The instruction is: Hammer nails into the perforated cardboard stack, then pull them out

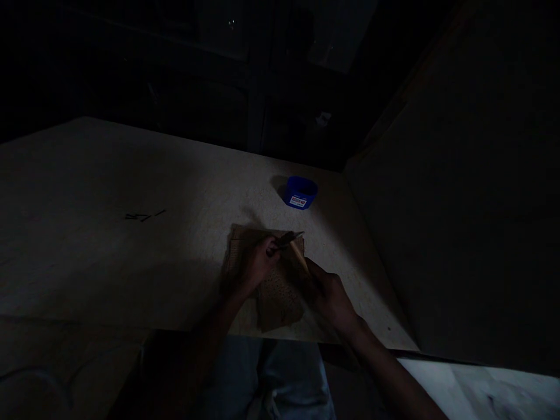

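Observation:
In the head view, my right hand (331, 296) is wrapped round the pale wooden handle of a hammer (300, 254). Its dark head lies at the handle's far end, close to the fingers of my left hand (258, 261). Those fingers are closed; in the dim light I cannot make out what is pinched in them, or whether they touch the hammer head. Beneath both hands lies a piece of worn brown cardboard (280, 300), its surface pitted and its edges ragged.
A blue plastic tub (300, 193) with a white and red label stands beyond the cardboard. Several thin dark pieces like nails (144, 216) lie to the left on the pale tabletop (87, 233). A dark panel (459, 221) rises along the right side.

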`<state>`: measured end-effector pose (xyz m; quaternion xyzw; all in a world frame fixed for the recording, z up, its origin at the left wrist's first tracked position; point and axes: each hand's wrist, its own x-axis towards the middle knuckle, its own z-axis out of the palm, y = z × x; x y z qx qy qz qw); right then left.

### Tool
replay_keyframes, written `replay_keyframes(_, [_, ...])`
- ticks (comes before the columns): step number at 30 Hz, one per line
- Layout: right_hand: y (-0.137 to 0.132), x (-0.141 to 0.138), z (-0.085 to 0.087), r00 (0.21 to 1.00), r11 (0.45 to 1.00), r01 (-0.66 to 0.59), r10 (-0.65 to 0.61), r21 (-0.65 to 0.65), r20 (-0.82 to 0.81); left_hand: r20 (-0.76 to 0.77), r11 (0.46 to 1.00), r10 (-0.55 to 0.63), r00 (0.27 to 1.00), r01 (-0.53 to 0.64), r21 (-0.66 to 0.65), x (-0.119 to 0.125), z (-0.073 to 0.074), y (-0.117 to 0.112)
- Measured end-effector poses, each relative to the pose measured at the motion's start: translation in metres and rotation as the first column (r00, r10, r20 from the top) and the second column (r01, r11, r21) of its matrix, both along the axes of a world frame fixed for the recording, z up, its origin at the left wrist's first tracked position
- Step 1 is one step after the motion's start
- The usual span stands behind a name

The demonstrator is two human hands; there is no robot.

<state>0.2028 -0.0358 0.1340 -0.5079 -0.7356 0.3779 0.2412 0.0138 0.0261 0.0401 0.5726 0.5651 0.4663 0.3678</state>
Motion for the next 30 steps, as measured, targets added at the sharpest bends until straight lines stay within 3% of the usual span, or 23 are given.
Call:
replay_keyframes(13, [0.002,-0.001,-0.004,1.000,1.000,0.004,-0.004,-0.009,0.009,-0.005,1.000,0.002,1.000,-0.002,-0.002,0.000,0.004,-0.002])
replay_keyframes(18, [0.001,0.000,-0.003,0.979,0.995,0.097,-0.100,-0.028,-0.177,0.001,1.000,0.007,1.000,-0.007,0.014,-0.001,0.003,-0.002])
replay_keyframes(22, [0.015,0.002,-0.013,0.849,0.943,0.205,-0.305,-0.264,-0.431,-0.022,0.999,-0.013,1.000,0.013,0.034,-0.002,-0.001,-0.002])
replay_keyframes(26, [0.044,0.011,-0.036,0.679,0.893,0.110,-0.388,-0.436,-0.623,-0.089,0.997,-0.062,0.994,0.065,0.036,-0.003,-0.005,-0.002])
replay_keyframes(30, [0.064,0.024,-0.066,0.524,0.842,0.016,-0.467,-0.540,-0.712,-0.186,0.990,-0.088,0.979,0.106,0.090,-0.005,-0.006,-0.002])
